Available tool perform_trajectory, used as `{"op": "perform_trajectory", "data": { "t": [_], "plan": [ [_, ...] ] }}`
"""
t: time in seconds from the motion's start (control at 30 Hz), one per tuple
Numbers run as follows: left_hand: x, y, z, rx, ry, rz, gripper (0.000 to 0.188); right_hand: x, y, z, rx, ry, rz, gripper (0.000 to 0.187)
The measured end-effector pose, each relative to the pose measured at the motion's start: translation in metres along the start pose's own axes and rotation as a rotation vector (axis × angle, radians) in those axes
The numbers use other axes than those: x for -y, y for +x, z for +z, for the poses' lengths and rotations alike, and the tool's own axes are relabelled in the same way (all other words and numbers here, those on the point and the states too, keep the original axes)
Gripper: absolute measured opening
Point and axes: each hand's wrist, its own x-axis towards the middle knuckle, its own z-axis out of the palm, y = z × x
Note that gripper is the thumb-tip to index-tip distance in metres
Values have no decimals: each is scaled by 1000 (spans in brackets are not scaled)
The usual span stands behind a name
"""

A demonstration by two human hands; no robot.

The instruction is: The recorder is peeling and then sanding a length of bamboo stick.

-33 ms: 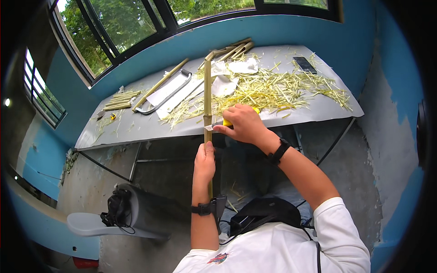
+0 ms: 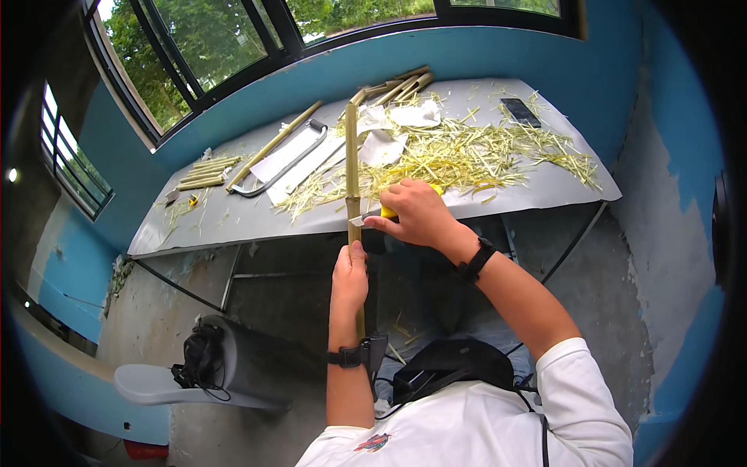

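Tan and jointed, a bamboo pole (image 2: 352,152) is running through the left hand (image 2: 350,280), whose grip is wrapping it. The right hand (image 2: 416,212) is clasping a yellow-handled knife (image 2: 388,211), blade meeting the pole below a node. Beyond, shavings (image 2: 455,156) are littering the counter (image 2: 253,216).

We hold a tan, jointed bamboo stick (image 2: 352,152) that extends beyond our left hand (image 2: 350,278); against it, just past that hand, our right hand (image 2: 415,214) keeps a yellow-handled knife's (image 2: 387,211) blade (image 2: 357,222).
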Motion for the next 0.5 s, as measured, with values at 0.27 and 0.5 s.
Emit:
{"op": "perform_trajectory", "data": {
  "t": [0.27, 0.5],
  "plan": [
    [-26, 15, 36, -254, 243, 274, 52, -4, -1, -1, 28, -10, 0, 60],
    [-21, 9, 41, -294, 255, 238, 56, -8, -4, 16, -5, -46, 8, 62]
  ]
}}
